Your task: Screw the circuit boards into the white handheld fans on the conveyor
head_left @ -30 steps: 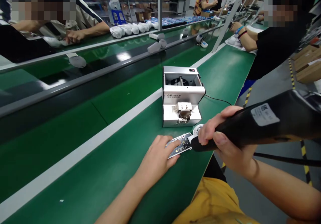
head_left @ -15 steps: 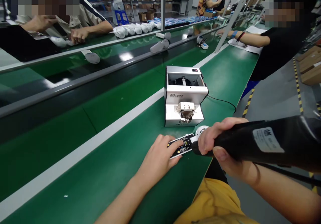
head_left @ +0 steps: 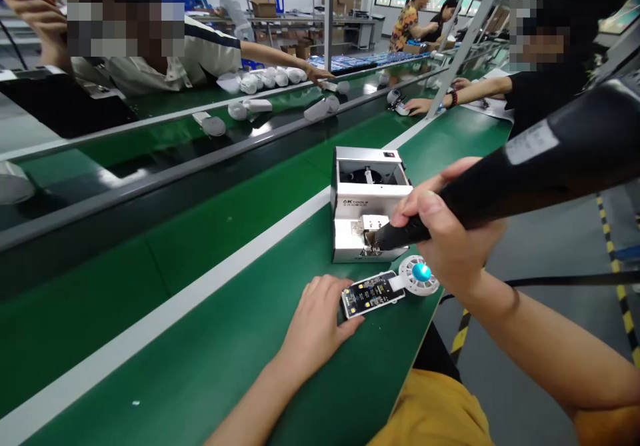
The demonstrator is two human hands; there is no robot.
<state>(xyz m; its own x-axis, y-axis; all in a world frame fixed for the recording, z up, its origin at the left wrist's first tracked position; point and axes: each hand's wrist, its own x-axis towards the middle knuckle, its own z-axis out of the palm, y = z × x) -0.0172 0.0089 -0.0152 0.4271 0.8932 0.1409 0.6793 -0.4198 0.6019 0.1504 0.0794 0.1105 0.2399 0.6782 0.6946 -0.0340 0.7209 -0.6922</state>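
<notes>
My right hand [head_left: 450, 233] is wrapped round a black electric screwdriver [head_left: 540, 159]. Its nose meets the pick-up point at the front of a silver screw feeder [head_left: 370, 203] marked 6K Tools; the very tip is hard to make out. On the green bench, my left hand [head_left: 320, 319] grips the near-left end of a white housing with a black circuit board [head_left: 373, 294] in it, thumb on one side and fingers on the other. A round white part [head_left: 413, 285] with a glowing blue centre joins the housing's right end.
Beyond a white strip, a conveyor belt [head_left: 165, 233] carries several white devices [head_left: 210, 124]. Across it, a person [head_left: 150, 79] reaches over the belt. Another person's hand [head_left: 420, 106] touches a device at the right. A metal post [head_left: 465, 39] stands beyond the feeder.
My right hand has lifted the screwdriver from the circuit board to the feeder's front. The round part's blue glow now shows. My left fingers have drawn back to the housing's end.
</notes>
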